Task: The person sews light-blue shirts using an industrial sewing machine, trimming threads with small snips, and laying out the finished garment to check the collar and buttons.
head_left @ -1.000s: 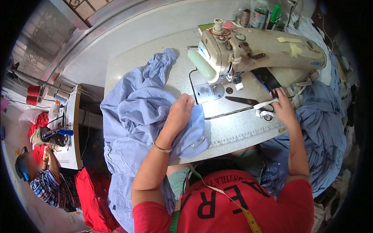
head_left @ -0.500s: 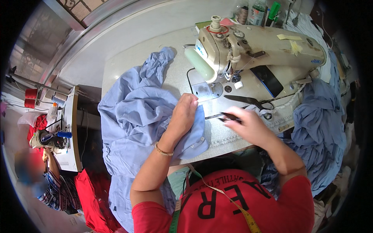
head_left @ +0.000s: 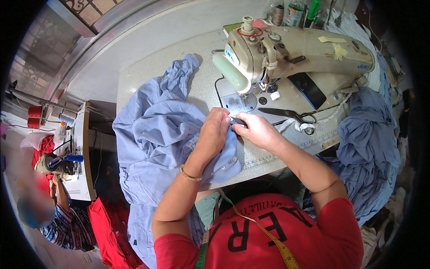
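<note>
A light blue shirt (head_left: 156, 121) lies crumpled over the left part of the sewing table, a few buttons showing on its near edge. My left hand (head_left: 214, 130) is closed in a pinch on the shirt's edge, in front of the sewing machine's needle plate. Right beside those fingertips, my right hand (head_left: 257, 130) grips a small black pair of thread snips (head_left: 239, 122). The snips' tips meet the left fingers, and the exact spot they touch is hidden.
The sewing machine (head_left: 304, 49) stands at the back. Black scissors (head_left: 286, 113), a phone (head_left: 308, 91) and a white bobbin-like piece (head_left: 275, 96) lie by it. More blue cloth (head_left: 365, 139) hangs at the right. Another person (head_left: 67, 219) sits at a machine on the left.
My right hand has moved left with the snips, from over the table to the left fingertips. The left hand stays pinched on the shirt.
</note>
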Demonstrator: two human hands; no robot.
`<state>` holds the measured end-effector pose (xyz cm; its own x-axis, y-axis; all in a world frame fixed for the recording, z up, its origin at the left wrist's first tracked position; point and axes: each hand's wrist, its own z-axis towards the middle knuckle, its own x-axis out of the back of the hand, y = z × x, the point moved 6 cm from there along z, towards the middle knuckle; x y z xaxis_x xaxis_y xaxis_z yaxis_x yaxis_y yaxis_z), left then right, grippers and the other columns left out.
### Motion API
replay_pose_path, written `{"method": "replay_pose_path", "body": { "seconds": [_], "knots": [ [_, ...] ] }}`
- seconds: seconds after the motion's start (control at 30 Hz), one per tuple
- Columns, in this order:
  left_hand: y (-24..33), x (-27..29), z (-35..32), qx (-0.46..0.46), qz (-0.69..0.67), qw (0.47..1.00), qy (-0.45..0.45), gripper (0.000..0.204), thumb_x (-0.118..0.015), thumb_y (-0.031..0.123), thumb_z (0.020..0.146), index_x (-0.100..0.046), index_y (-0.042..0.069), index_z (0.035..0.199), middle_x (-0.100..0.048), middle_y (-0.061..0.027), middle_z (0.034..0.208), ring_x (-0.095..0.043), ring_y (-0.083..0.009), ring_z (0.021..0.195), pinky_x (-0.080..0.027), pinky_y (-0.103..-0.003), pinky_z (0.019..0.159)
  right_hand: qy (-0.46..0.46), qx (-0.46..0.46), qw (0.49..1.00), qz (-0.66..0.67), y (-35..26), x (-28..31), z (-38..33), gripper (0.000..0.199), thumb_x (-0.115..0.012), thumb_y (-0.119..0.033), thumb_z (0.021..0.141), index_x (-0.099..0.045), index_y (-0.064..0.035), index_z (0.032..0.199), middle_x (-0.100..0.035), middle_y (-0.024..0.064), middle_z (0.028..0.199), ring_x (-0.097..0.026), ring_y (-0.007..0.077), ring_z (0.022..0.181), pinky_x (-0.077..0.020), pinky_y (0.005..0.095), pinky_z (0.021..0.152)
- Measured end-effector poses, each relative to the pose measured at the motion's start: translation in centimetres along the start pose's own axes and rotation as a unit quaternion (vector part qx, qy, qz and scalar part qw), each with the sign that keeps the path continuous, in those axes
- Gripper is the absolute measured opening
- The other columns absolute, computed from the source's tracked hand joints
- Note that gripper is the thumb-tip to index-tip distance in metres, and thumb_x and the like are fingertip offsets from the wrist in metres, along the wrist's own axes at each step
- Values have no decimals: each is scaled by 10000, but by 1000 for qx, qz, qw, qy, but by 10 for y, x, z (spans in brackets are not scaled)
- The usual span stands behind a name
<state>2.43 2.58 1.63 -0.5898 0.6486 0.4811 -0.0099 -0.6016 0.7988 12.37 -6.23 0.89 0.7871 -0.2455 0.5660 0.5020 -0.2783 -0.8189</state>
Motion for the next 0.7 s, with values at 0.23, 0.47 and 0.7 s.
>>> {"method": "replay_pose_path", "body": {
  "seconds": [0.23,0.47,0.7],
  "knots": [
    [4,0,-1,13,8,1000,-15,83,-478,41,907,-488,-35,939,-531,-182,957,-534,-344,879,-434,-370,796,-5,-19,998,-61,-7,1,0,324,-530,-276,854,-567,3,1016,-615,252,889,-587,413,875,-464,469,751],
    [4,0,-1,2,10,1000,-19,93,-475,44,910,-494,-45,933,-529,-187,963,-531,-349,872,-436,-368,789,-15,-6,992,-125,-10,-2,2,270,-507,-262,872,-577,-13,951,-623,228,868,-595,391,869,-466,476,753],
    [-1,0,-2,13,-9,1000,3,107,-474,77,923,-507,-25,932,-534,-161,938,-544,-299,853,-441,-353,767,17,15,990,-136,-7,-4,2,263,-491,-263,890,-580,-18,914,-620,219,834,-598,391,818,-469,470,725]
  ]
}}
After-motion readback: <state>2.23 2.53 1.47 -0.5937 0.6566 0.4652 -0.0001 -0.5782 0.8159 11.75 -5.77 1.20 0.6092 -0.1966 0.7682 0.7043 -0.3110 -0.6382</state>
